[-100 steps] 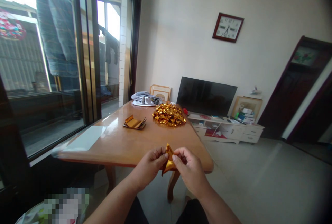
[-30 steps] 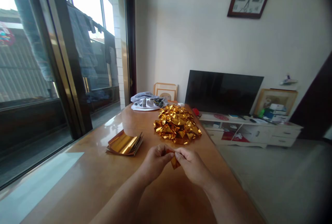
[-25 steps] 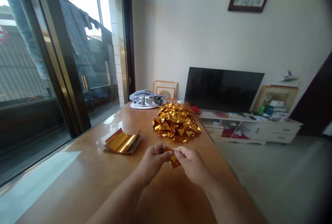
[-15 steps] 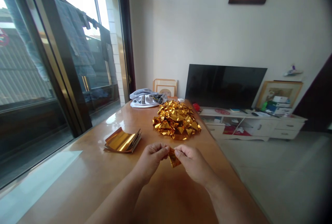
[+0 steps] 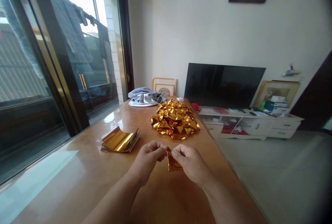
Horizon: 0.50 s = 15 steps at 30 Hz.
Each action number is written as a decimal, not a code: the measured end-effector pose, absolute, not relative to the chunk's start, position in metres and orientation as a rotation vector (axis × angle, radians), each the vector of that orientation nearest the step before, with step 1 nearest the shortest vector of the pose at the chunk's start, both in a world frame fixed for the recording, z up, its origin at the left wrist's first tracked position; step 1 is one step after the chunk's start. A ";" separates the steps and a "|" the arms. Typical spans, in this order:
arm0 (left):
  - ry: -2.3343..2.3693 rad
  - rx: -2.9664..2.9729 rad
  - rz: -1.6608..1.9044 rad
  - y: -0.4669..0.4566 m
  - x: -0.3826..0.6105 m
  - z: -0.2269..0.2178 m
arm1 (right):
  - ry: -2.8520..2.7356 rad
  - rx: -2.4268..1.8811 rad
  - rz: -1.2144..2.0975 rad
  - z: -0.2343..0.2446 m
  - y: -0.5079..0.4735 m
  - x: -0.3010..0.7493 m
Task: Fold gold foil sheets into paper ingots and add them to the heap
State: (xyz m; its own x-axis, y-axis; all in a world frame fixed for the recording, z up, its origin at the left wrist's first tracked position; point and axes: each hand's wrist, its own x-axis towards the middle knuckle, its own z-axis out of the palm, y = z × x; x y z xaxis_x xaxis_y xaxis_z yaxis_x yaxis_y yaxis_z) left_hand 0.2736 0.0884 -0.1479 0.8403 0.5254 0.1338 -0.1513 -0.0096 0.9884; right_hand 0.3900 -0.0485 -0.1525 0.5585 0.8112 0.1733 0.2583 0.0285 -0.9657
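Observation:
Between my two hands, above the wooden table, hangs a folded piece of gold foil paper (image 5: 173, 163). My right hand (image 5: 188, 160) pinches its upper edge between thumb and fingers, and covers part of it. With thumb and fingertips closed, my left hand (image 5: 153, 156) grips the paper's upper left corner. A stack of flat gold foil sheets (image 5: 119, 140) lies to the left of my hands, its top sheet curled. Just beyond my hands rises a heap of folded gold foil pieces (image 5: 176, 118).
The shiny wooden table (image 5: 103, 182) has its right edge near my right forearm. Folded clothes (image 5: 144, 97) lie at its far end. A pale sheet (image 5: 38, 182) covers the left edge. Beyond stand a television (image 5: 223, 85) and a white cabinet (image 5: 259, 125).
The foil piece has turned and now hangs lower, showing more of its face below my right hand. My hands stay close together, and the camera view has shifted slightly.

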 end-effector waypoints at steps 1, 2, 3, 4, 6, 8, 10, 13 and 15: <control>0.310 1.473 0.542 0.089 0.273 -0.147 | -0.933 -1.526 0.557 -0.152 -0.049 0.390; 0.305 1.465 0.537 0.090 0.273 -0.147 | -0.922 -1.517 0.573 -0.152 -0.049 0.390; 0.300 1.466 0.537 0.090 0.272 -0.147 | -0.915 -1.502 0.590 -0.152 -0.048 0.390; 0.293 1.470 0.543 0.090 0.272 -0.147 | -0.910 -1.485 0.600 -0.153 -0.048 0.390; 0.289 1.476 0.561 0.088 0.272 -0.147 | -0.904 -1.460 0.607 -0.154 -0.047 0.390; 0.288 1.488 0.559 0.087 0.272 -0.146 | -0.893 -1.444 0.612 -0.154 -0.047 0.390; 0.285 1.507 0.539 0.086 0.272 -0.146 | -0.894 -1.437 0.610 -0.154 -0.047 0.389; 0.289 1.532 0.527 0.085 0.271 -0.144 | -0.917 -1.434 0.615 -0.153 -0.048 0.388; 0.292 1.545 0.532 0.085 0.270 -0.142 | -0.910 -1.410 0.667 -0.153 -0.049 0.387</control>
